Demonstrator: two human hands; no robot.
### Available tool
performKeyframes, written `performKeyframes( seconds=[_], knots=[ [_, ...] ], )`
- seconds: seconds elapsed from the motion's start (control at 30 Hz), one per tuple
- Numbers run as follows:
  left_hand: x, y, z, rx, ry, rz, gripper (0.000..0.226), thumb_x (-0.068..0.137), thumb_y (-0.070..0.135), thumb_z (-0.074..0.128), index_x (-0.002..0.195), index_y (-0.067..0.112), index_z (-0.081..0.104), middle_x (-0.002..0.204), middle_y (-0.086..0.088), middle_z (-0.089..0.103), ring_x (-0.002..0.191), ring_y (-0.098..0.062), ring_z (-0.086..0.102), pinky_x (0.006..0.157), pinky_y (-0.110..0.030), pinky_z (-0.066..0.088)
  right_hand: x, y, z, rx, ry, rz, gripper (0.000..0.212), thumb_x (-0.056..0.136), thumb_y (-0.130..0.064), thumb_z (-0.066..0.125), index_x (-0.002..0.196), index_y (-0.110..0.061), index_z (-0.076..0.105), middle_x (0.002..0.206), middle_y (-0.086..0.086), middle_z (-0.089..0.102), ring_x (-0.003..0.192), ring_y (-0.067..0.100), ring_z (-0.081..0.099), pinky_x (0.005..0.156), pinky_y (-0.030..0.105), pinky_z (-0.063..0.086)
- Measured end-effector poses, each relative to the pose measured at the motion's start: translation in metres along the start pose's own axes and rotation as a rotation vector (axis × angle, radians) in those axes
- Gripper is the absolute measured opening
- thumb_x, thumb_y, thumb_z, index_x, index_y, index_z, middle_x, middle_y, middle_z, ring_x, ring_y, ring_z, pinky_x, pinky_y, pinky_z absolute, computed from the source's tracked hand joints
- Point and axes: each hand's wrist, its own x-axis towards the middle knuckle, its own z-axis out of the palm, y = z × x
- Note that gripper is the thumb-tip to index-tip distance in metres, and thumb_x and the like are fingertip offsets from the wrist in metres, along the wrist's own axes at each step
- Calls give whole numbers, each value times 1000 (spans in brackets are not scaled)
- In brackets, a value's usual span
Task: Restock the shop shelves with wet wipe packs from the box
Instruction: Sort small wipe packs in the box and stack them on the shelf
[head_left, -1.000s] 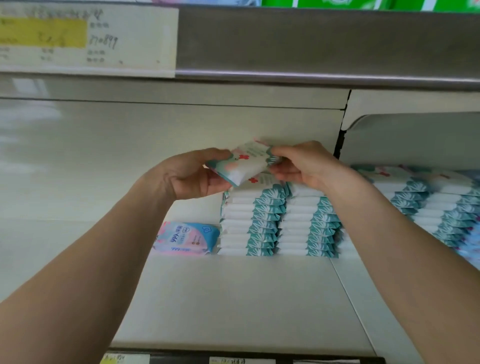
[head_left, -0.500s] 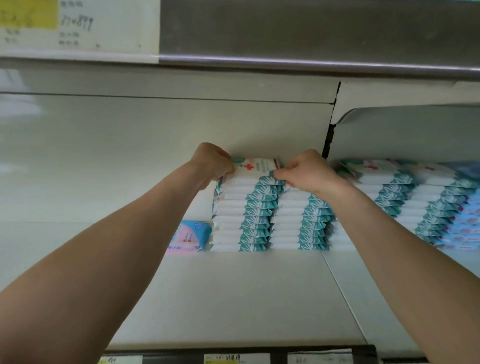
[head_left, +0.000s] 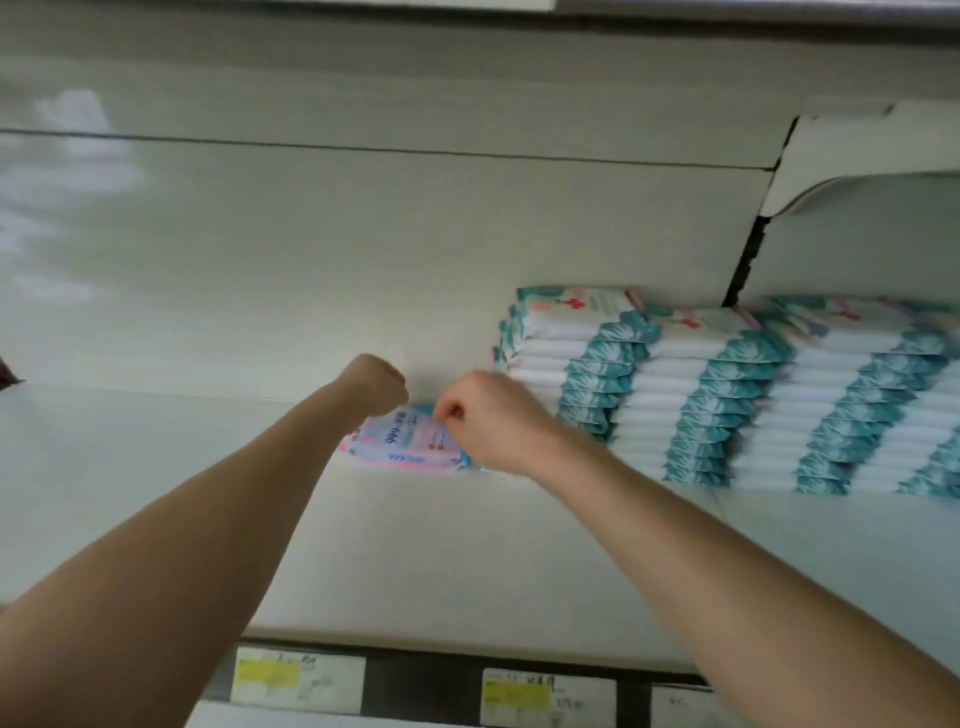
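My left hand (head_left: 376, 382) and right hand (head_left: 491, 423) have left the teal stack (head_left: 571, 364), its top pack placed. Their fingers now curl at the pink pack (head_left: 402, 439), at the stack's 9 o'clock. I cannot tell if they grip it.

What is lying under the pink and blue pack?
Only the white shelf shows beneath the pink and blue pack; the right hand covers its right end, the left hand its upper-left corner.

Teal-and-white wipe packs (head_left: 675, 395), pink-and-blue lone pack (head_left: 405, 441), white shelf (head_left: 415, 561).
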Motion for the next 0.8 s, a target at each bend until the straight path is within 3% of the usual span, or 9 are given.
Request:
performKeyframes(
  seconds=[0.1, 0.2, 0.23, 0.33, 0.47, 0.67, 0.8],
  knots=[
    [0, -27, 1, 60, 12, -51, 21, 92, 0, 45, 92, 18, 56, 89, -12, 54, 74, -26, 48, 51, -21, 39, 14, -2, 42, -245, -144, -31, 30, 89, -4, 51, 117, -9, 62, 117, 13, 64, 110, 31, 60, 86, 32, 47],
    [2, -50, 0, 43, 6, -88, 15, 96, 12, 47, 87, 18, 57, 70, -7, 52, 52, -20, 41, 33, -12, 27, 14, -3, 59, -351, -196, -33, 36, 91, 1, 47, 126, -5, 52, 125, 13, 58, 114, 30, 58, 87, 35, 47],
    [3, -52, 0, 26, -6, -88, 14, 97, 14, 47, 90, 16, 59, 68, -8, 52, 50, -20, 40, 35, -12, 28, 13, -4, 60, -379, -186, -42, 36, 92, 2, 45, 128, -4, 50, 127, 13, 56, 115, 30, 57, 86, 35, 47],
    [4, -56, 2, -40, -64, -99, 15, 96, 10, 46, 92, 13, 60, 81, -15, 56, 62, -24, 48, 55, -22, 41, 13, -5, 61, -450, -176, -61, 35, 93, 2, 43, 127, -3, 51, 127, 13, 54, 114, 31, 57, 84, 36, 47],
    [9, -57, 3, -89, -68, -150, 22, 94, 5, 48, 75, 16, 52, 84, -16, 56, 71, -28, 54, 57, -25, 47, 11, -10, 60, -489, -198, -54, 35, 94, 1, 44, 129, -1, 48, 126, 14, 54, 113, 31, 57, 82, 36, 47],
    [13, -59, 3, -109, -44, -167, 10, 93, 5, 52, 96, 12, 59, 77, -13, 60, 73, -29, 57, 62, -28, 52, 16, -16, 57, -477, -231, -10, 37, 95, 0, 41, 131, -2, 44, 126, 14, 52, 112, 32, 57, 78, 35, 44],
    [11, -59, 3, -104, -60, -168, 14, 92, 4, 52, 100, 13, 60, 91, -16, 61, 78, -28, 57, 73, -33, 55, 15, -22, 56, -508, -242, -32, 34, 95, -2, 40, 128, -5, 48, 129, 13, 51, 114, 29, 56, 81, 34, 45]
  ],
)
